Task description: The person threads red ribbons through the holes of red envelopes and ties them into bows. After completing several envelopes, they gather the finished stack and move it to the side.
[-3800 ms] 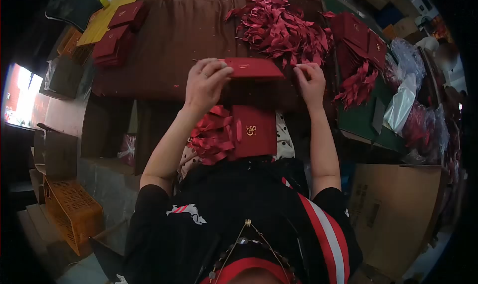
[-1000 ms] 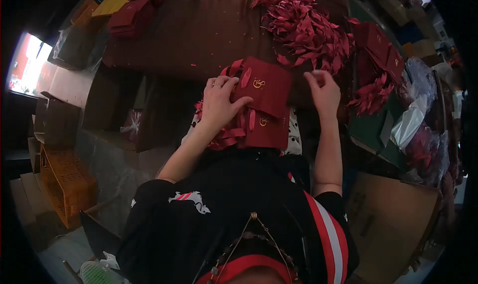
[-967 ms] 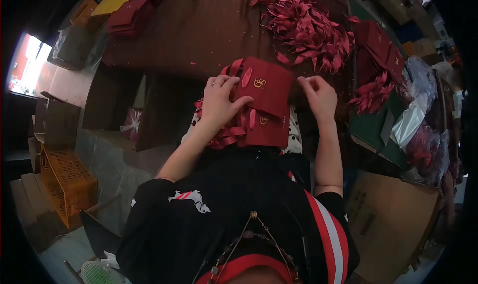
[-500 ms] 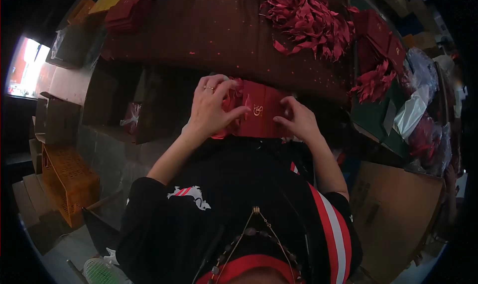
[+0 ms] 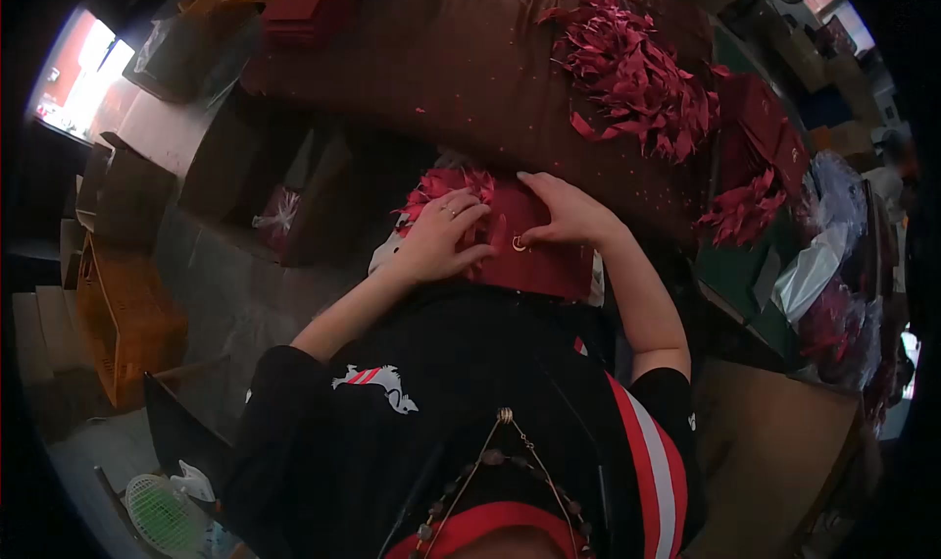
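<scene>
The red card folder (image 5: 549, 265) with a gold emblem (image 5: 518, 244) lies on the person's lap, just at the near edge of the brown-covered table (image 5: 441, 59). Both hands are on it. The right hand (image 5: 567, 216) lies open and flat on its upper part, with the fingertips pressing beside the emblem and nothing clamped. The left hand (image 5: 446, 240) rests on the left edge with bent fingers, where a bunch of red ribbon (image 5: 441, 184) comes out from under it. I cannot tell whether these fingers pinch the ribbon or only lean on it, because the view is dark there.

To my judgement the work is somewhere in the middle. This folder seems to have its ribbon already and is being pressed or closed. A big heap of loose ribbon pieces (image 5: 637, 74) waits on the table, well apart from the hands, and a pile of similar red folders (image 5: 769, 132) lies at the right side with more ribbon on it. Another small stack of red folders (image 5: 309, 0) sits at the far left corner. So much material seems left to handle.
</scene>
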`<state>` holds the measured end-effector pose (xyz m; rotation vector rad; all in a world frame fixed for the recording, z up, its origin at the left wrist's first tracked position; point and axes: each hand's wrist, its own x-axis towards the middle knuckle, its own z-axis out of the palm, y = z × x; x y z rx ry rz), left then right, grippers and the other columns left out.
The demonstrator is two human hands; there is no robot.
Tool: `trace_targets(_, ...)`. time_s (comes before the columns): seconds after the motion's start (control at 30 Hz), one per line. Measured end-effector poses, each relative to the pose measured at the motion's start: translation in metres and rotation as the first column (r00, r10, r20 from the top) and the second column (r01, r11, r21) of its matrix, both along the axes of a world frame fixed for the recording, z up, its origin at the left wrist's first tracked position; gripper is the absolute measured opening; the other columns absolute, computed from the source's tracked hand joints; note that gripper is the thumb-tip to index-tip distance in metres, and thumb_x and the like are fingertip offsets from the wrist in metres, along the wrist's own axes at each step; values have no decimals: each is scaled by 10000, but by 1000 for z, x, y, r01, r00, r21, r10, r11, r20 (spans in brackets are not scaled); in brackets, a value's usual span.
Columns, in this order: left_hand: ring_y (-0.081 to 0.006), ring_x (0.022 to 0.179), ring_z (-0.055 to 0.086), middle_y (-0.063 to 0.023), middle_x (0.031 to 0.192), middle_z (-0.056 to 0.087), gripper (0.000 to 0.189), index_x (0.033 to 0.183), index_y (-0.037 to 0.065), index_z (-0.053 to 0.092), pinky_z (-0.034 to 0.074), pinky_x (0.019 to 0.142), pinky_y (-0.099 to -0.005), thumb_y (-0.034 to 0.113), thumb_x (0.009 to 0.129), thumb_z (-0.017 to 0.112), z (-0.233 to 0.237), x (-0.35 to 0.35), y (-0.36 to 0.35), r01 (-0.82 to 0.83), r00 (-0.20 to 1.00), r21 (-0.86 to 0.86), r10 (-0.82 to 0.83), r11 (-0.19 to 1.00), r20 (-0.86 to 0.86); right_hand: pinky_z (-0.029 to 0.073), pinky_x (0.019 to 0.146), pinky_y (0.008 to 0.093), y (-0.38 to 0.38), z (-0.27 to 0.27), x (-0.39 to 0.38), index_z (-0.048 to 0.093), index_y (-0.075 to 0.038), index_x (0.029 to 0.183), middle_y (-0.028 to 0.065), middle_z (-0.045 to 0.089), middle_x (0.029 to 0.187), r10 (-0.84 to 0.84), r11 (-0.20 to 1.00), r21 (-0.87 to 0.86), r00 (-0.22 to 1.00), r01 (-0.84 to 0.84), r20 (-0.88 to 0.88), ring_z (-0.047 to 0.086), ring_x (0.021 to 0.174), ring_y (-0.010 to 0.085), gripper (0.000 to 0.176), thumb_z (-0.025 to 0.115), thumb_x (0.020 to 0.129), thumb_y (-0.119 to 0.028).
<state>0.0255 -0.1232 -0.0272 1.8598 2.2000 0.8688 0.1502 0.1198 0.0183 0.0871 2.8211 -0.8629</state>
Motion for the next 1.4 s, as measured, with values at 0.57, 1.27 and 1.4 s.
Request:
trace_targets(0.57,-315,1105,632,-145,1240,605,365,1192,57,666,533,878,-382,156,858,774,-41,3,-100,-511,848,123,476,850,233,430,1102,428,-28,-26,-68,315,75,1500,345,513,1378,-1,994,112,992,-13,126,523,1295,440,1423,800,505,-818)
trace_targets(1.27,-161,995,636,-86,1190,596,253,1220,14,648,524,797,-282,78,975,645,-39,-10,-91,-631,676,144,449,762,584,542,906,345,11,15,-7,694,12,1201,111,745,1092,-360,688,-611,915,392,181,703,979,213,590,904,714,-246)
trace_targets(1.4,-206,1045,640,-104,1161,621,410,1207,37,657,537,849,-324,121,827,786,-6,-22,-67,-512,738,130,357,849,573,553,876,348,24,29,-8,644,16,1212,105,721,1099,-620,398,-833,782,385,65,691,946,186,513,865,801,-194)
